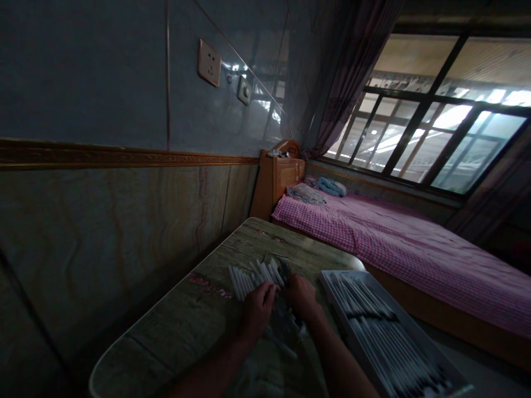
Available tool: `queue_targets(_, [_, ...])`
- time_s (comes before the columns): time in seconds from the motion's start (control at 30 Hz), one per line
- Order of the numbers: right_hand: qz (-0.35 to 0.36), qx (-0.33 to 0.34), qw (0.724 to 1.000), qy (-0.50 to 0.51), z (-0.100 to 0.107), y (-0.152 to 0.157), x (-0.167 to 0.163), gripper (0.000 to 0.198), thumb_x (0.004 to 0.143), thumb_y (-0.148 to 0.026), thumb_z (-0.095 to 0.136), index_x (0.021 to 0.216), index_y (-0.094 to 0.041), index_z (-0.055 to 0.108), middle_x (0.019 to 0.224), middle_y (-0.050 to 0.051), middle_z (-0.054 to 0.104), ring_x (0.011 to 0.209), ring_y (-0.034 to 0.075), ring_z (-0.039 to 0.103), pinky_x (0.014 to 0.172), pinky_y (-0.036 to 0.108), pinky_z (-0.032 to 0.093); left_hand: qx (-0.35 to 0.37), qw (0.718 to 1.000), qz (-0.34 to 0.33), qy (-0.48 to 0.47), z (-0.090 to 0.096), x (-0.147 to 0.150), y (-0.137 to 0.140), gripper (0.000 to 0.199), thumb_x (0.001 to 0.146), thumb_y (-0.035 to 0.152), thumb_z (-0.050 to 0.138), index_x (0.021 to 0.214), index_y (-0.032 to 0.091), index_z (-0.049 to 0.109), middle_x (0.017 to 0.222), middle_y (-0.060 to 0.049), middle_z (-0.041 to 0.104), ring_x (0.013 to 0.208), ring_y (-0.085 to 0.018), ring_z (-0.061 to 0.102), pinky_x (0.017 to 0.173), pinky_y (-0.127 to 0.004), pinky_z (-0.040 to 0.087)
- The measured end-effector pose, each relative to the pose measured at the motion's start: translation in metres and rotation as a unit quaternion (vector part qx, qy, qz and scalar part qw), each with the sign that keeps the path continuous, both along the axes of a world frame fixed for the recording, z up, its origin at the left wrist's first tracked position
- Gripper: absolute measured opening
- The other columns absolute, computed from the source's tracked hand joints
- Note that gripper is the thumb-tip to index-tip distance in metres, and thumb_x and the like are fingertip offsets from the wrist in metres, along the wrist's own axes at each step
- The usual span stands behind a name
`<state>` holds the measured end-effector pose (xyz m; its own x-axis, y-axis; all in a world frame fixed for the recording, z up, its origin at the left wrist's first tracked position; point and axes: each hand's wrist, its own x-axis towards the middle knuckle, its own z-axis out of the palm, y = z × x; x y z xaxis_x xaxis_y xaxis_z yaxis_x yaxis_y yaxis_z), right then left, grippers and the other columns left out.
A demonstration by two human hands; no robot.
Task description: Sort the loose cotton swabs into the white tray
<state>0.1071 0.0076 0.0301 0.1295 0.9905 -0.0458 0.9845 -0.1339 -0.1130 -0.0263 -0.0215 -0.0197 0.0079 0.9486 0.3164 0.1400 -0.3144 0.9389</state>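
On the table, a row of slim white tubes lies side by side, with more white tubes just right of it. My left hand is closed in a pinch at the near ends of these tubes; what sits between its fingertips is too dim to make out. Close beside it, my right hand is curled shut by some thin dark pieces, its fingertips mostly hidden. Dark slender pieces lie below and between both hands. One loose white tube rests nearer to me.
A shallow pale tray at the right holds many thin white sticks with dark ends in two groups. The table has a rounded pale edge and stands along the tiled wall. Beyond it is a bed with a pink checked sheet.
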Motion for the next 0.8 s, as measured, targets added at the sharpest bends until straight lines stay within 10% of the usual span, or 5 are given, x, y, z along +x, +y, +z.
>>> queue_targets(0.33, [0.051,0.066,0.992,0.091,0.005,-0.057,0.019,0.020,0.091,-0.026,0.045,0.093,-0.020,0.064,0.088,0.006,0.072,0.080,0.017,0.066,0.061,0.022,0.035,0.192,0.972,0.029,0.133,0.005,-0.007,-0.002,0.029,0.087,0.014,0.049,0.109,0.025,0.065,0.106,-0.005,0.067,0.101,-0.020,0.062,0.089,-0.033,0.048])
queue_targets(0.53, [0.124,0.133,0.954,0.240,0.029,-0.082,0.030,0.022,0.087,-0.028,0.046,0.086,-0.018,0.066,0.083,0.004,0.069,0.078,0.015,0.063,0.067,0.022,0.040,0.264,0.922,0.037,0.281,0.008,-0.013,-0.004,0.016,0.088,0.023,0.055,0.100,0.025,0.065,0.095,-0.004,0.068,0.091,-0.022,0.061,0.081,-0.037,0.050])
queue_targets(0.67, [0.043,0.102,0.950,0.291,0.042,-0.081,0.061,0.034,0.088,-0.033,0.043,0.110,-0.017,0.064,0.087,0.005,0.071,0.074,0.017,0.065,0.062,0.023,0.044,0.219,0.950,0.058,0.215,0.002,-0.012,-0.004,0.014,0.091,0.030,0.050,0.092,0.022,0.062,0.087,-0.005,0.068,0.085,-0.021,0.063,0.077,-0.035,0.050])
queue_targets(0.8, [-0.023,0.045,0.997,0.058,0.039,-0.086,0.091,0.028,0.087,-0.022,0.045,0.097,-0.017,0.070,0.094,0.011,0.073,0.088,0.021,0.067,0.067,0.026,0.043,0.082,0.994,0.053,0.055,0.008,-0.008,-0.009,0.020,0.091,0.038,0.045,0.088,0.022,0.057,0.078,-0.002,0.069,0.072,-0.018,0.065,0.067,-0.028,0.050])
